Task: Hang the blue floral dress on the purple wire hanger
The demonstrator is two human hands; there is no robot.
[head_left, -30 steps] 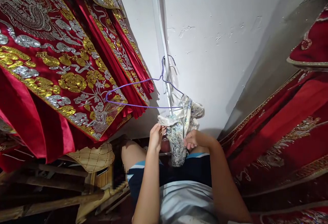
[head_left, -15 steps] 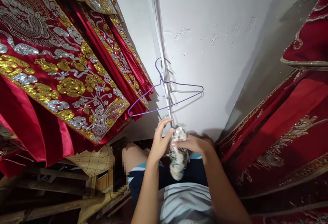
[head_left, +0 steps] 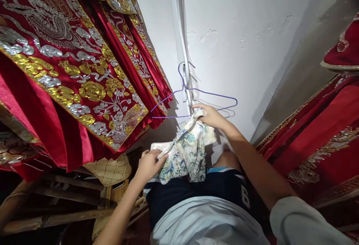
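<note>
Between my two hands hangs a white floral cloth garment [head_left: 183,151], partly spread, with blue, green and grey print; its exact kind does not show. My left hand [head_left: 150,164] grips its left edge, fingers bent over the fabric. Higher up, my right hand [head_left: 209,116] pinches the upper corner, close to the lower bar of a purple wire hanger [head_left: 169,97]. The hanger hooks at the upright white metal strip [head_left: 181,24] against the wall. Part of the hanger's lower bar is hidden behind the right hand and cloth.
Red costumes with gold and silver sequins [head_left: 92,89] hang at the left. More red embroidered cloth [head_left: 316,136] hangs at the right. A bamboo frame [head_left: 58,219] stands at the lower left beside a yellow quilted cloth [head_left: 112,170]. The white wall [head_left: 238,20] is in front.
The bunched garment has been opened out between my hands. My right hand has risen towards the hanger, and my left hand has moved left and down. The view has shifted slightly.
</note>
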